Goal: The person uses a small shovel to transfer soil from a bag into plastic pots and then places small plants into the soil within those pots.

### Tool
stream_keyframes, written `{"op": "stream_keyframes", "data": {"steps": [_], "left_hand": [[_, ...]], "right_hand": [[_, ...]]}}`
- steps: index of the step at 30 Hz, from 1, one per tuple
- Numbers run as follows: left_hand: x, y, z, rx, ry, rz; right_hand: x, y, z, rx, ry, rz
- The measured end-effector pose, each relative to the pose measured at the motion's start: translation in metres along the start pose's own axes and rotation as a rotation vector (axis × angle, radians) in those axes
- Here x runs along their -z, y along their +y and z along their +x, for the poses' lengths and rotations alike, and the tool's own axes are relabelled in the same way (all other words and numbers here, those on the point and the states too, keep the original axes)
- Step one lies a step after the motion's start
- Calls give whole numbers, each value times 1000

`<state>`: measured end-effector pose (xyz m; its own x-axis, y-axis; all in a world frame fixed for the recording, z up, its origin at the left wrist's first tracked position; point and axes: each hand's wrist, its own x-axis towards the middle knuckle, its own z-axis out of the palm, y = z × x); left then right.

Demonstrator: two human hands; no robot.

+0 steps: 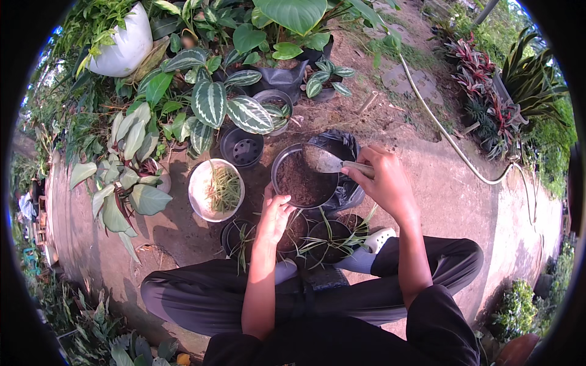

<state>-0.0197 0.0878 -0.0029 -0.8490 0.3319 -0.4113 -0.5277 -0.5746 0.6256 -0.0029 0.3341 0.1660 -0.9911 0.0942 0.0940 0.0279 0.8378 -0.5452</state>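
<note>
My left hand (274, 219) grips the near left rim of a round black plastic plant pot (273, 176), thumb over the edge. Brown soil (300, 180) lies inside that pot. In my right hand (384, 176) is the handle of a garden trowel (322, 160); its metal blade, smeared with soil, reaches over the pot's far right rim. Behind and to the right of the pot stands a black plastic bag (350, 196), open at the top, with dark soil showing inside. What the trowel blade carries is hard to make out.
To the left stand a white bucket (197, 206) of cut grassy leaves (225, 190) and a black pot with drainage holes (242, 148). Potted spider plants (329, 240) sit between my feet. Large-leaved potted plants (210, 103) crowd the far left. A hose (439, 126) crosses the ground at right.
</note>
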Motion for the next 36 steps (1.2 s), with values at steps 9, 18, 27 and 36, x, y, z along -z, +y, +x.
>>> {"op": "stream_keyframes", "data": {"steps": [9,18,27,36], "left_hand": [[2,1,-1,-7,-16,32],[1,-2,-1,1,2,69],[-5,5,-4,-13,-21,70],[15,2,3,7,6,-15]], "right_hand": [[-8,9,-1,1,-49,-54],[-1,-4,-2,26,43,-111],[-7,0,-2,58,34,-166],[12,13,6,-10,127,28]]}}
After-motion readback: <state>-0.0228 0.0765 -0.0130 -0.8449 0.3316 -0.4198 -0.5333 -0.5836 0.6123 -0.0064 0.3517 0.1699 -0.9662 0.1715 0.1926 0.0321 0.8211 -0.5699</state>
